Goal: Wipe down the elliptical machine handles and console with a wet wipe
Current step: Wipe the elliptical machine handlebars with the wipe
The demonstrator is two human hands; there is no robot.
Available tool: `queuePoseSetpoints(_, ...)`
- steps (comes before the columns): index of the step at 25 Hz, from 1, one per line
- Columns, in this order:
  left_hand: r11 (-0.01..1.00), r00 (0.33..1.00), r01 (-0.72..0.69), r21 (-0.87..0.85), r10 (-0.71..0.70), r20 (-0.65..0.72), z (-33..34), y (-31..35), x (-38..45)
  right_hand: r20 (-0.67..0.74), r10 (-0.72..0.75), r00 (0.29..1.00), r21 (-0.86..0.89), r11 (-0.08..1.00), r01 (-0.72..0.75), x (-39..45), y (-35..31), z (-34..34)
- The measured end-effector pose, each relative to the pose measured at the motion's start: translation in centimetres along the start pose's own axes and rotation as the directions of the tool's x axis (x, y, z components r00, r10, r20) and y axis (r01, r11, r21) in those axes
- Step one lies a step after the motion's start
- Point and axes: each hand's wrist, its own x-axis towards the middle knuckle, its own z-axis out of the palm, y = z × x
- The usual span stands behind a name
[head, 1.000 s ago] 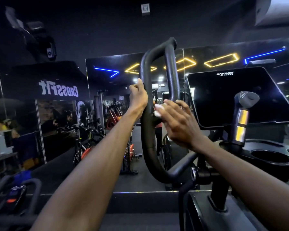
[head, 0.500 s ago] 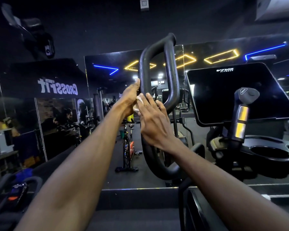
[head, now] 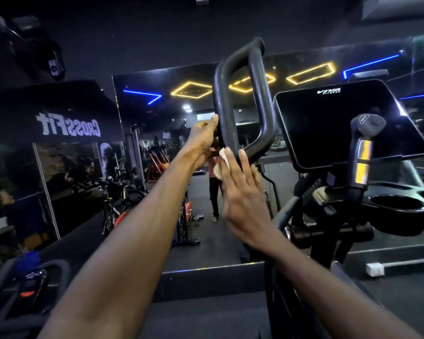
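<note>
The elliptical's black loop handle (head: 239,77) rises at centre. My left hand (head: 203,140) grips its left bar from the left side, thumb up along the bar. My right hand (head: 242,196) lies against the lower part of the same bar with straight fingers, pressing a white wet wipe (head: 220,165) onto it; the wipe pokes out at the left of my fingers. The dark console screen (head: 348,126) stands to the right, untouched. In front of it is a short fixed handle (head: 362,155) with metal sensor plates.
A black cup holder tray (head: 399,204) sits below the console at right. A wall mirror ahead reflects spin bikes (head: 184,216) and ceiling lights. Another machine's console (head: 30,289) is at the bottom left. A low black ledge (head: 206,280) runs across in front.
My right hand with the wipe has moved from inside the loop to the left bar and slid a little down it. My left hand keeps its grip on the bar.
</note>
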Motion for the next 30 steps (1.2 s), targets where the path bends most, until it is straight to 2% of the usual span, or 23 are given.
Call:
queuePoseSetpoints(3, 1.000, 1.000, -0.024, 0.004, 0.024, -0.015, -0.2, -0.7, 0.2, -0.019, 0.033, 0.999, 0.000, 0.999, -0.033, -2.1, -0.2, 0.6)
queuePoseSetpoints(6, 0.994, 0.993, -0.086, 0.063, 0.090, -0.074, 0.3, -0.9, -0.1, -0.086, 0.221, 0.972, 0.084, 0.973, -0.214, 2.1, -0.6, 0.2)
queuePoseSetpoints(10, 0.971, 0.983, -0.171, 0.166, 0.180, -0.041, 0.4, -1.4, -1.8, -0.164, 0.163, 0.973, 0.174, 0.976, -0.134, -3.5, -1.1, 1.2)
queuePoseSetpoints(11, 0.968, 0.979, -0.198, 0.156, 0.203, -0.015, 0.3, -1.7, -2.2, -0.167, 0.212, 0.963, 0.224, 0.959, -0.173, -5.4, -1.2, 0.9)
queuePoseSetpoints(13, 0.961, 0.967, -0.255, 0.107, 0.250, 0.055, 0.1, -2.4, -3.0, -0.113, 0.427, 0.897, 0.388, 0.850, -0.356, -6.3, -1.8, 0.0)
queuePoseSetpoints(15, 0.952, 0.951, -0.297, 0.072, 0.288, 0.109, 0.4, -3.1, -3.8, -0.142, 0.517, 0.844, 0.446, 0.795, -0.411, -4.3, -2.6, -0.3)
queuePoseSetpoints(18, 0.942, 0.936, -0.335, 0.027, 0.329, 0.125, 1.0, -4.5, -4.6, -0.194, 0.505, 0.841, 0.364, 0.833, -0.416, -4.3, -4.7, 0.1)
queuePoseSetpoints(22, 0.942, 0.933, -0.332, 0.046, 0.321, 0.162, 1.0, -6.4, -4.9, -0.269, 0.556, 0.786, 0.357, 0.816, -0.455, -7.4, -4.9, 0.8)
queuePoseSetpoints(26, 0.942, 0.942, -0.324, 0.090, 0.313, 0.121, 1.5, -6.9, -5.5, -0.185, 0.684, 0.706, 0.315, 0.722, -0.616, -2.2, -4.7, 0.3)
queuePoseSetpoints(28, 0.941, 0.945, -0.320, 0.112, 0.310, 0.101, 1.8, -7.1, -6.1, -0.192, 0.675, 0.712, 0.301, 0.731, -0.612, -4.0, -4.8, 1.4)
queuePoseSetpoints(30, 0.946, 0.950, -0.311, 0.097, 0.305, 0.073, 1.9, -7.7, -6.7, -0.193, 0.680, 0.707, 0.380, 0.716, -0.585, -7.5, -4.6, 1.7)
